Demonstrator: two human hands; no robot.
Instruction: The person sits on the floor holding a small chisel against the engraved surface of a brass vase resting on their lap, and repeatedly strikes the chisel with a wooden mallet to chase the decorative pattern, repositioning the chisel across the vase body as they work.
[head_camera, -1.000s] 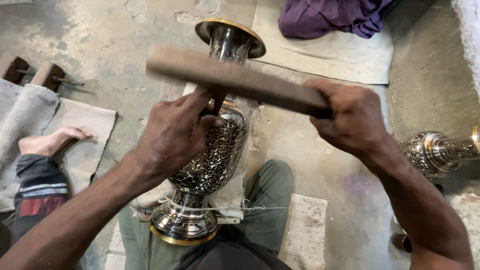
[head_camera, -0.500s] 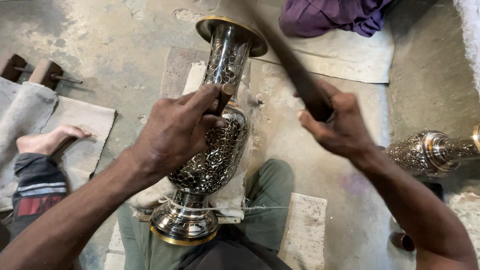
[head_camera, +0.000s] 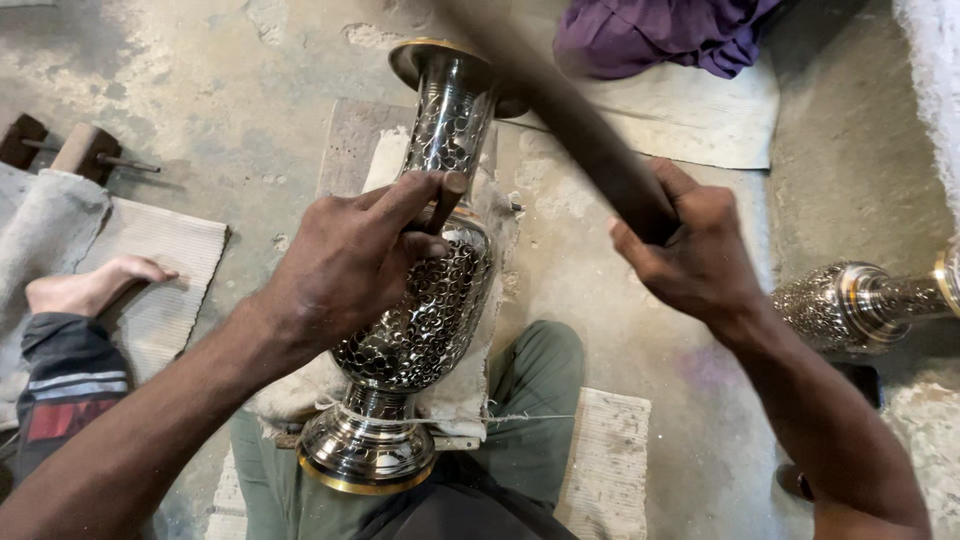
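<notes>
Bare concrete floor, left hand (head_camera: 355, 255) grip pinching a small tool against engraved vase (head_camera: 425, 300), right hand (head_camera: 690, 250) clamped on raised wooden stick (head_camera: 560, 110)

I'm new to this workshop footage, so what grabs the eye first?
The tall engraved silver metal vase with gold rims lies in the middle, across the person's lap. The left hand holds a small dark tool against it, while the right hand grips a blurred wooden stick. A second engraved vase lies at far right.
</notes>
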